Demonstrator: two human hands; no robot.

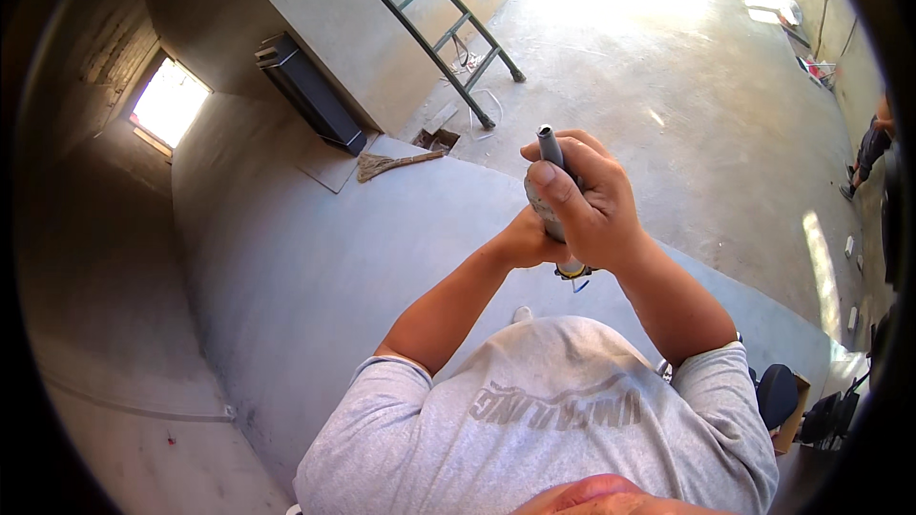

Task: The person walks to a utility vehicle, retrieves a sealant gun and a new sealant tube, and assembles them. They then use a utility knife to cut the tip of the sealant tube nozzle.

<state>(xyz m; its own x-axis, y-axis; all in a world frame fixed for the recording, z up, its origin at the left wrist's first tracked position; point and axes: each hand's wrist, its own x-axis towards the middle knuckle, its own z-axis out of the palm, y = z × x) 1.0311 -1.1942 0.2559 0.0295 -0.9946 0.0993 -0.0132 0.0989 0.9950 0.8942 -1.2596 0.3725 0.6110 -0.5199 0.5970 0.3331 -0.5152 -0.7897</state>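
1. Here, the right hand (587, 210) is wrapped in a closed fist around a grey cylindrical tool (551, 172), thumb pressed along its upper shaft.
2. The tool is smooth and matte, a slim tube with a round open tip pointing up; a yellow-and-dark end (572, 271) shows below the fist.
3. The left hand (525, 240) sits just behind and under the right one, touching it, curled against the lower part of the tool; how tightly it grips cannot be told.
4. Both forearms rise from the lower edge, elbows bent, meeting in front of the chest, so the tool is held in the air above the floor.
5. The person wears a grey heathered t-shirt (534, 420) with a printed chest.
6. Below lies a rough, bare concrete floor (315, 267), dusty and pale, sunlit farther off.
7. A straw broom (393, 164) lies on the floor beside a dark rectangular metal channel (310, 91) leaning at a plastered wall.
8. A dark metal ladder frame (448, 29) slants nearby.
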